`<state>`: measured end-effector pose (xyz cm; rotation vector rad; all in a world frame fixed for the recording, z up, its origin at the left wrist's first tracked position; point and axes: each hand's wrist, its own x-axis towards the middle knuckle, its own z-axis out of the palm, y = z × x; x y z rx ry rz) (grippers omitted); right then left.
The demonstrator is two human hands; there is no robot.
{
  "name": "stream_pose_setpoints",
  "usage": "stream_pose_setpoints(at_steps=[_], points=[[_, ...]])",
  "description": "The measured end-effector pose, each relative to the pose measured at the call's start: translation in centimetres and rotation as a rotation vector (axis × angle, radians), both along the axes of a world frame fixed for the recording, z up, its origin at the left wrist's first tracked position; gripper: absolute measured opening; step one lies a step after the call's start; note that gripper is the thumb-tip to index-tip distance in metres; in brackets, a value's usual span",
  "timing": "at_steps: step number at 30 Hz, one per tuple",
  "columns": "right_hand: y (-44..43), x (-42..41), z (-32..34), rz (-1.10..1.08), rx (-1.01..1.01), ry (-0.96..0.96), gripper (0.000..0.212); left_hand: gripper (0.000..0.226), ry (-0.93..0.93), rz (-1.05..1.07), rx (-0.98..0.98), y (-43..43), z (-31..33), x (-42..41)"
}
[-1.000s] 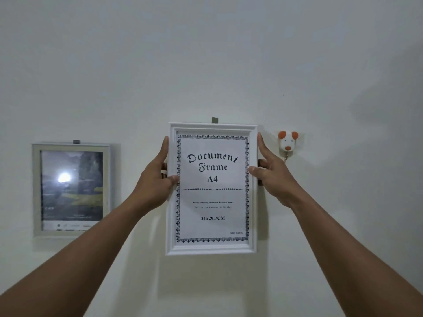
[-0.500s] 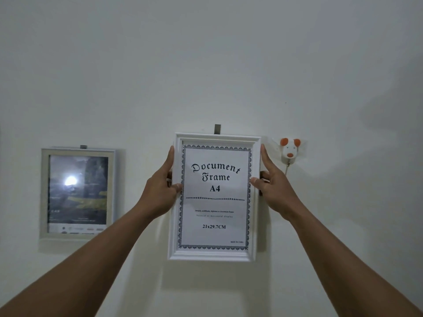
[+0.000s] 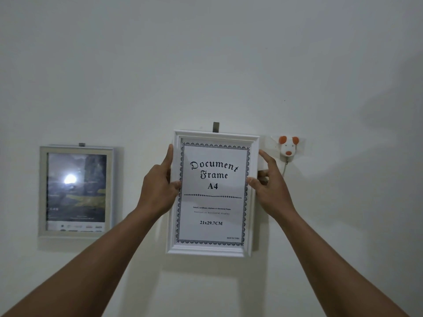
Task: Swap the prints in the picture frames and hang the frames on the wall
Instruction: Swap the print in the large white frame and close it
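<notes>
**White frame [image 3: 212,250] held flat to wall [image 3: 206,65]**

Both hands clamp it. Left hand [image 3: 158,191] grips the left rail and right hand [image 3: 272,191] the right rail, thumbs over the front. The frame is upright, slightly skewed, its top edge just under a grey hook [image 3: 215,127]. The print reads "Document Frame A4". A grey frame [image 3: 42,191] hangs well to the left. A dog-face hook [image 3: 288,146] sits just to the right.

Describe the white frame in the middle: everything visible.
The white document frame has a stepped moulded border and looks like plastic. It holds a stock insert with a dark ornamental edge, reading "Document Frame A4, 21x29.7CM". It is portrait and nearly upright, against the wall just below a grey hook that shows above its top rail. The left hand grips the left rail and the right hand the right, thumbs on the front. Whether it hangs on the hook cannot be told.
</notes>
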<state>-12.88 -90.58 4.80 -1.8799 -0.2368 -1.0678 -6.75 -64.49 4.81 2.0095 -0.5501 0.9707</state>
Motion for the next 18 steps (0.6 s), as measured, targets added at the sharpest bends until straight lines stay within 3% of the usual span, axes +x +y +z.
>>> stream_pose_setpoints(at_steps=[4,8,11,15,18], points=[[-0.2,0.4,-0.4,-0.090,-0.027,-0.014,0.074,0.099,-0.029,0.037,-0.012,-0.3,-0.5,0.6],[-0.3,0.8,-1.3,-0.287,-0.230,-0.051,0.078,0.098,-0.044,0.015,-0.103,-0.5,-1.1,0.7],[-0.6,0.8,-1.7,-0.379,-0.283,-0.064,0.076,0.096,-0.081,0.086,-0.054,-0.4,-1.1,0.6],[-0.8,1.1,-1.8,-0.326,-0.326,-0.006,0.076,0.092,-0.176,0.286,0.069,-0.4,-1.1,0.2],[-0.8,1.1,-1.9,-0.298,-0.331,0.007,0.075,0.092,-0.154,0.279,0.075,-0.2,-1.2,0.3]])
